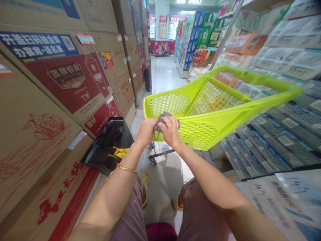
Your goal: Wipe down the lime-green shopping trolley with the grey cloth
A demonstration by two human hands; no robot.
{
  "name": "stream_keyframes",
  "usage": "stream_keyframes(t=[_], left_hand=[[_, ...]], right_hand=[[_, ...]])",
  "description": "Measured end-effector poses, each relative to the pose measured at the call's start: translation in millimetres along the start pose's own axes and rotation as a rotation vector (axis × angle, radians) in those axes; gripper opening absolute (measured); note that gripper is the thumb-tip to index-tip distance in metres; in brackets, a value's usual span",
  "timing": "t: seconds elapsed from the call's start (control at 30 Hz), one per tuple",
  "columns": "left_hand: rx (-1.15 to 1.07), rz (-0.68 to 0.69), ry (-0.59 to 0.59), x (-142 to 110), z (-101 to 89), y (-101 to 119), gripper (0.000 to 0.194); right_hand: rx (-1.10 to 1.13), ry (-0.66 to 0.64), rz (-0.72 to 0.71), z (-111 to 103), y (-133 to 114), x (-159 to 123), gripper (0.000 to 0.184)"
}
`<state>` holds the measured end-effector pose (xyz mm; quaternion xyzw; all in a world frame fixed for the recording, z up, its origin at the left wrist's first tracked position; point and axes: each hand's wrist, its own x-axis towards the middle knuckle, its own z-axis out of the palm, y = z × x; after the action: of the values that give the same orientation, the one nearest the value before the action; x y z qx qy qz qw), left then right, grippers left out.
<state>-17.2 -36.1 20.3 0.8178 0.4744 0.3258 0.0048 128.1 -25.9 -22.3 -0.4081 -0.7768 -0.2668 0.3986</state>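
Note:
A lime-green shopping cart (198,134) stands in front of me, its basket spread toward the right. At its near left end, a crumpled grey cloth (164,115) lies against the rim. My right hand (170,130) is closed over this cloth, fingers bent and pressed to the rim. Close beside it, my left hand (147,130) is closed at the cart's corner with the cloth's left edge at its fingers. Part of the left fingers is hidden. A gold bracelet (125,168) circles my left wrist.
Stacked cartons (72,80) wall the left side. A black bag (107,144) with a yellow cloth (121,153) stands below them. Packaged goods (271,137) are piled on the right. A caster wheel (152,160) rests on the floor near my shoes. An aisle (167,72) runs ahead.

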Motion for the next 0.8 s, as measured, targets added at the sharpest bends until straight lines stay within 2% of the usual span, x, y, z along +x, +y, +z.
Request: stream_keyframes(t=[0.17,0.33,0.47,0.57,0.67,0.8], left_hand=[[-0.010,0.033,0.001,-1.1,1.7,-9.7,0.032],[-0.015,0.097,0.009,-5.7,6.6,-17.6,0.035],[0.025,0.112,0.028,-14.0,4.8,-20.0,0.036],[0.108,0.097,0.090,-25.8,3.9,-16.8,0.034],[0.193,0.087,0.151,-40.2,7.4,-7.5,0.030],[0.225,0.026,0.162,-54.8,18.7,8.0,0.029]], right_hand=[[0.030,-0.059,-0.119,-13.7,27.7,-4.7,0.022],[0.032,-0.001,-0.065,-21.6,43.5,-15.5,0.021],[0.053,-0.010,0.004,-19.1,42.5,-24.2,0.021],[0.045,0.019,0.011,-15.8,38.4,-30.8,0.018],[0.050,0.027,-0.036,-12.7,33.5,-39.4,0.017],[0.076,-0.026,-0.132,-9.9,28.2,-50.5,0.018]])
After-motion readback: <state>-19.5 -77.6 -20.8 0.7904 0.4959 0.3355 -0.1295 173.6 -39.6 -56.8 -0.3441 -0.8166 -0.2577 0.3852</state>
